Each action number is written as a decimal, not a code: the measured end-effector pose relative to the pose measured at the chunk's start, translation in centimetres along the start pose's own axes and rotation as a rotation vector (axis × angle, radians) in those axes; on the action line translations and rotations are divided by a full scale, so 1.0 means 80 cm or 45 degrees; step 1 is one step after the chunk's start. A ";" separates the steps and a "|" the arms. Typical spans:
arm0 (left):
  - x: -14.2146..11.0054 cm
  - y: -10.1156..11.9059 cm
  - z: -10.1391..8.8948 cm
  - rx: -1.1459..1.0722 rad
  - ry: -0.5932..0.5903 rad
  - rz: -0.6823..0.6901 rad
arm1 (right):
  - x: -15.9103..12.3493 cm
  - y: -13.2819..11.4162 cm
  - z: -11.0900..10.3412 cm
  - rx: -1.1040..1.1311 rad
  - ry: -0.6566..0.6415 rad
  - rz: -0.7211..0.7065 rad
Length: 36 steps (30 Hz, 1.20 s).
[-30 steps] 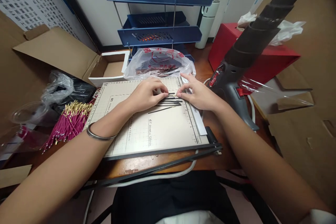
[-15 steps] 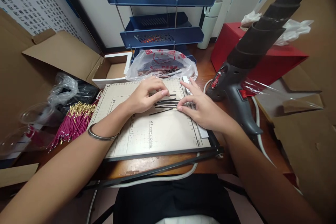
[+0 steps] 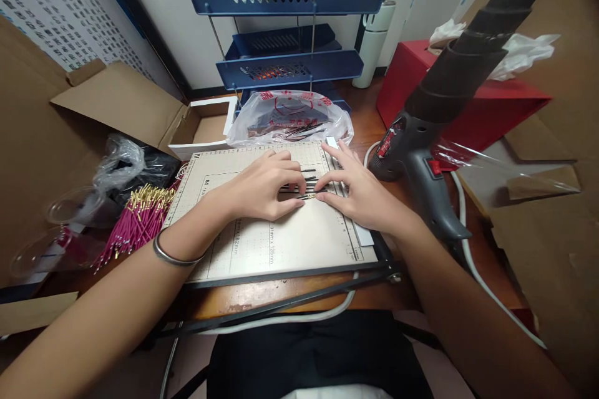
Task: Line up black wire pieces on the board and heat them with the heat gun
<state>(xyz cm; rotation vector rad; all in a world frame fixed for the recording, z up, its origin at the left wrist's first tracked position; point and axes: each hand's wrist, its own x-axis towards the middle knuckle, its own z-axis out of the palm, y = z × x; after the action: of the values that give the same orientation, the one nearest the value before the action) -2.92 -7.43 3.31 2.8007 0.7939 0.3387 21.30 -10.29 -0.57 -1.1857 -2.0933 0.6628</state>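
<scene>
On a cream guillotine paper cutter [image 3: 304, 243] lies a small row of thin black wires [image 3: 307, 179]. The fingertips of my left hand [image 3: 266, 187] are closed on the nearest black wire, which has a gold-coloured tip [image 3: 311, 196]. Opposite it, my right hand [image 3: 355, 190] pinches at that same tip with thumb and forefinger, its other fingers spread over the white strip at the cutter's right edge. My fingers partly hide the wires.
Maroon wires with gold ends [image 3: 140, 221] lie in a pile at left. A clear plastic bag [image 3: 290, 115] with more black wires sits behind the cutter, below a blue rack [image 3: 285, 68]. A heat gun [image 3: 421, 156] and red box [image 3: 496, 112] stand at right.
My left hand has come nearer and its fingertips have closed on the nearest black wire beside my right fingertips. My right hand has hardly moved.
</scene>
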 end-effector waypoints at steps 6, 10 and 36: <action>0.000 0.021 -0.006 0.156 -0.090 -0.078 | 0.000 -0.002 -0.002 -0.010 -0.008 -0.003; 0.009 0.042 -0.012 0.357 -0.223 -0.238 | -0.003 -0.002 -0.005 -0.021 -0.030 0.005; -0.030 0.083 0.005 0.461 -0.131 -0.425 | 0.026 0.051 0.035 0.908 0.528 0.471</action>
<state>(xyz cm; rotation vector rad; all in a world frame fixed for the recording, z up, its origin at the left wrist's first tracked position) -1.56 -14.33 4.29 2.8954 1.3926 -0.0092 20.71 -6.89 -4.68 -1.1537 -1.1449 1.1029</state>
